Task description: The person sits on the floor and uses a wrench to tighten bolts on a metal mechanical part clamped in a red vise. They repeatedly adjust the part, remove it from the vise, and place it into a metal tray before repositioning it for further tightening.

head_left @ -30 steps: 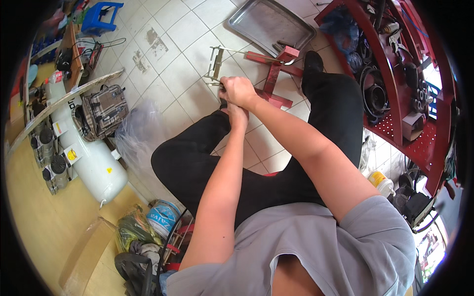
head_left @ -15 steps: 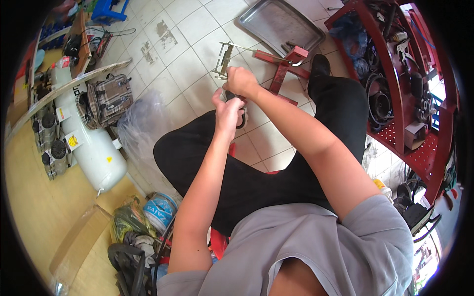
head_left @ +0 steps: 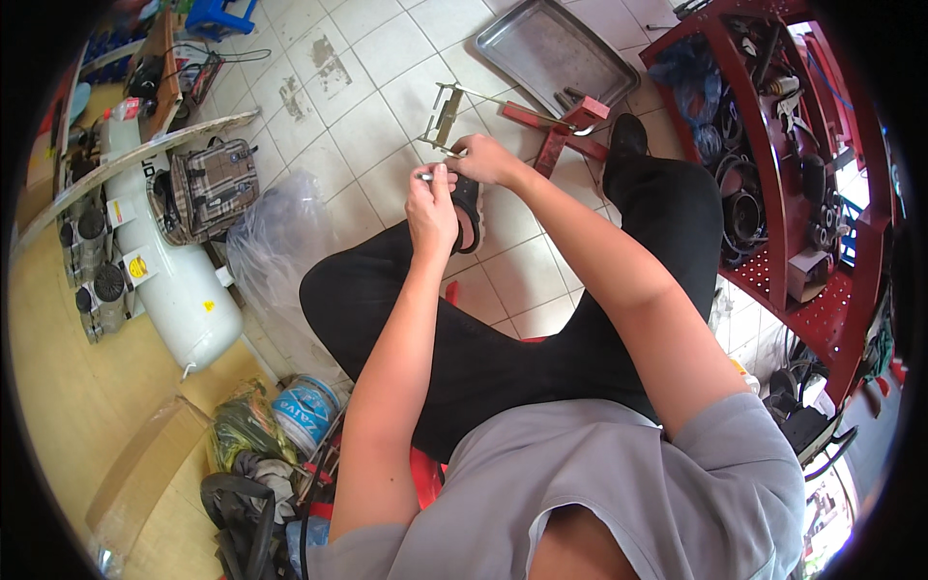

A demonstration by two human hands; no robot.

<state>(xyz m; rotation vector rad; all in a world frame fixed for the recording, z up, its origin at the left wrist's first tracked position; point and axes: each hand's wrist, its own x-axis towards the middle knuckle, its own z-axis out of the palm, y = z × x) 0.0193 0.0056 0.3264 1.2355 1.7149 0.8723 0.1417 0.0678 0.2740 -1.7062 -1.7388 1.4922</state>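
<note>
Left grip (head_left: 432,211) narrow around metallic piece (head_left: 425,177)

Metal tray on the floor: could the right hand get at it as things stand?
Probably, with a stretch: the red stand sits partly between the right hand and the tray, whose left side looks unobstructed.

can make out big white lettering (head_left: 306,414) on the blue band of a bucket (head_left: 317,386). see bold dark letters (head_left: 149,174), partly hidden, on the white tank (head_left: 184,319). also find there a white label (head_left: 138,266) with a yellow round sign, a small yellow sticker (head_left: 208,305), and another white label (head_left: 120,212) with print too small to read.
</note>
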